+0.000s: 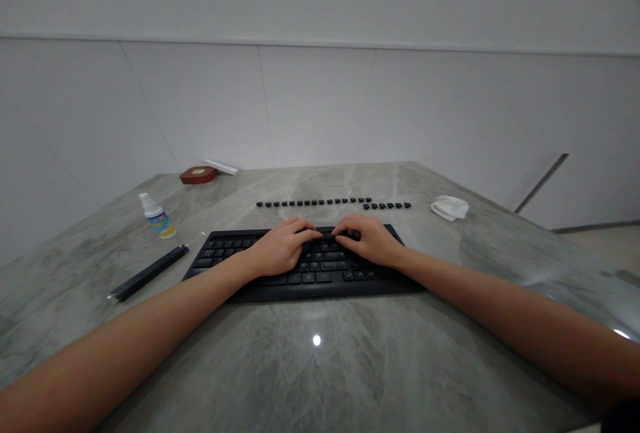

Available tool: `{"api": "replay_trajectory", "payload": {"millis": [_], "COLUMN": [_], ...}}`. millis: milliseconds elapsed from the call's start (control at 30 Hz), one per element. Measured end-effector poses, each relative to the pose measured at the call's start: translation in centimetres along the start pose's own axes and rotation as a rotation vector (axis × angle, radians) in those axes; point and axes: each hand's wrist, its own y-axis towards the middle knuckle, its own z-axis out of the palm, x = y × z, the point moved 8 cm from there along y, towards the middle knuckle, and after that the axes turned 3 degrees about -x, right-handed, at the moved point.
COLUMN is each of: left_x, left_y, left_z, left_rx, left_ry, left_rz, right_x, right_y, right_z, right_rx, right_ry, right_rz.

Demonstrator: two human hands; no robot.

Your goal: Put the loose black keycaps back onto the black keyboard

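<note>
A black keyboard (320, 277) lies on the grey marbled table, with several of its keycaps off along the upper edge. My left hand (285, 244) rests over its middle, fingers stretched toward the top row and the tips near the upper edge. Just to the right, my right hand (367, 238) bends over the top row with thumb and forefinger close together; whether a small piece is between them cannot be made out. Beyond the keyboard, a long row of small black keycaps (314, 203) stands above a shorter row of keycaps (387, 206).
At the left stand a white spray bottle (159, 217) and a long black bar-shaped thing (149, 274). A reddish-brown box (198, 175) and a white strip (221, 167) lie at the back left. A folded white cloth (450, 207) is at the right. The wall borders the table's far edge.
</note>
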Motion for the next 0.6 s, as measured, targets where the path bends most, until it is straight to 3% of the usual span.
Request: {"api": "replay_trajectory", "payload": {"millis": [600], "left_x": [-0.21], "left_y": [0.05], "left_z": [0.0], "left_rx": [0.01], "left_ry": [0.021], "left_rz": [0.024], "right_x": [0.66], "right_y": [0.01], "right_z": [0.26], "right_rx": [0.025], "right_ry": [0.026], "right_rz": [-0.082]}}
